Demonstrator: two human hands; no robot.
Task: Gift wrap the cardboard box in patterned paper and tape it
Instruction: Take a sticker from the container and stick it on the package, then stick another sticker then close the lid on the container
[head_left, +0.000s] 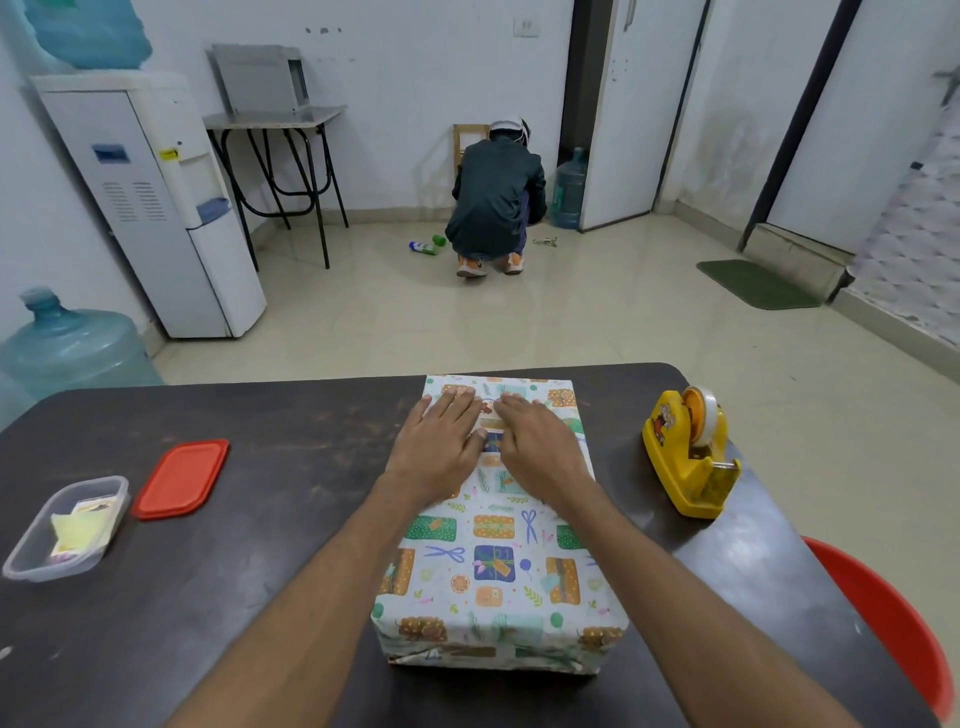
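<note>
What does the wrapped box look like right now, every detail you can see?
The box has its visible faces covered in white paper printed with gifts, scissors and oranges in green, orange and blue. It lies flat, lengthwise away from the person, in the middle of the dark table. The near end shows folded, slightly creased flaps. The left hand and right hand press flat on the far part of its top, side by side.

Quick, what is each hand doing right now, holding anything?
Left hand: open, flat on the wrapped box, holding nothing.
Right hand: open, flat on the same box, holding nothing.
</note>
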